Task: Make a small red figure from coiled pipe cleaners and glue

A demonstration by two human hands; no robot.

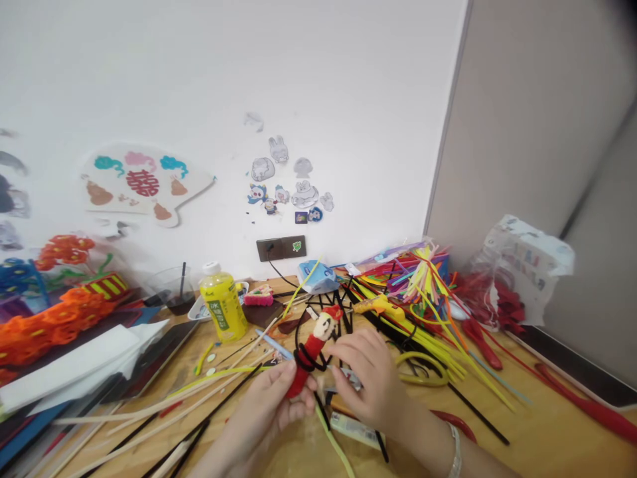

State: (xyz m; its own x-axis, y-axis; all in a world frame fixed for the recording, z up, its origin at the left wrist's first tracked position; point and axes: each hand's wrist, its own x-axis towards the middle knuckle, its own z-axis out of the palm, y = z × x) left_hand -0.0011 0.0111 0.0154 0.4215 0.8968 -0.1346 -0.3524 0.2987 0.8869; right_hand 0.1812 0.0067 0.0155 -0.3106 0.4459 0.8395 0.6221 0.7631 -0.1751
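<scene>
My left hand [283, 395] is closed around a small doll [314, 345] with a fuzzy red body, a cream head and a red top. A black pipe cleaner [304, 362] is looped around the doll's middle, and part of it arches up behind the head. My right hand [368, 375] is beside the doll on the right, fingers bent and thumb below. Its fingertips meet at the black pipe cleaner near the doll's side; the exact contact is partly hidden. Under my right hand lies a pale, labelled packet [355, 428].
A yellow drink bottle [222, 305] stands at the back left, near a plastic cup [182, 292]. Multicoloured pipe cleaners [428, 279] pile up at the back right, with a yellow glue gun [383, 307]. Orange fuzzy flowers [60, 318] and white paper [74, 365] are at left.
</scene>
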